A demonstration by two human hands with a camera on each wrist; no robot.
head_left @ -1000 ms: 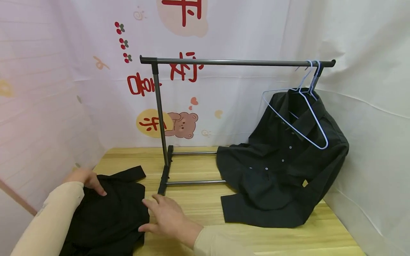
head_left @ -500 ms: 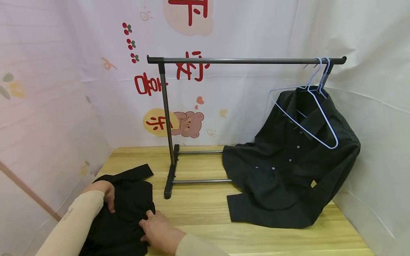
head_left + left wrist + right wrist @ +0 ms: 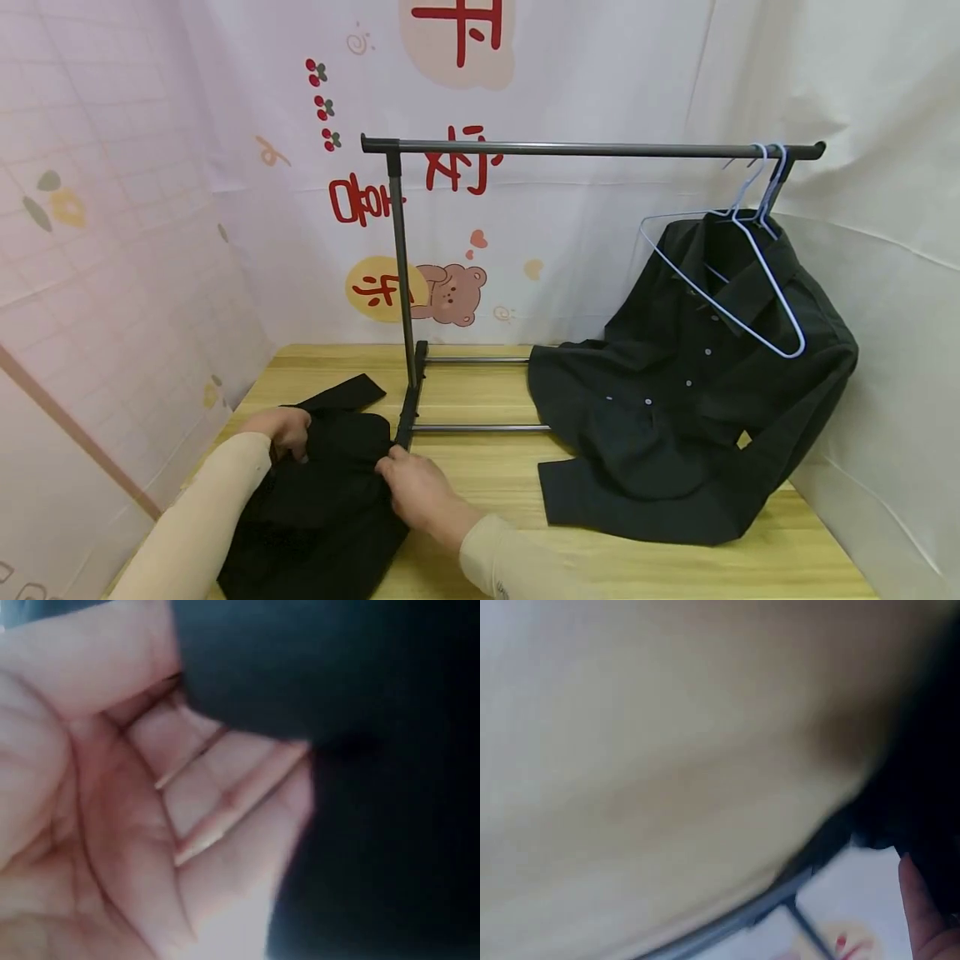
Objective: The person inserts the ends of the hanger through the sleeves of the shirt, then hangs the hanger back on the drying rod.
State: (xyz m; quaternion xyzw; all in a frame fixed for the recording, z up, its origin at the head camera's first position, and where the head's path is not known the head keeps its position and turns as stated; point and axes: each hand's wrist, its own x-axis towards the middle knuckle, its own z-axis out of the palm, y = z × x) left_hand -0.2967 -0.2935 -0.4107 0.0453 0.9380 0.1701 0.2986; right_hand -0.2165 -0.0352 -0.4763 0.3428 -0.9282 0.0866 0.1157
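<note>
A black garment (image 3: 322, 500) lies bunched at the table's left front, with a flat sleeve-like strip (image 3: 348, 393) sticking out behind it. At its far left edge my left hand (image 3: 283, 429) grips the cloth. In the left wrist view, curled fingers (image 3: 232, 802) go behind a dark fold (image 3: 247, 667). My right hand (image 3: 422, 492) pinches the garment's right edge close to the rack's foot. The right wrist view catches just a fingertip (image 3: 919, 907) against the black cloth (image 3: 922, 772).
A dark metal clothes rack (image 3: 600, 150) stands on the wooden table (image 3: 480, 483). At its right end hang light-blue hangers (image 3: 772, 342) and a black button-up shirt (image 3: 675, 442), whose lower part spreads over the table. Printed cloth (image 3: 570, 75) backs the table.
The whole view has swung left. My right hand has come onto the garment's right edge and taken hold; my left hand now grips its left side. The garment has shifted toward the rack.
</note>
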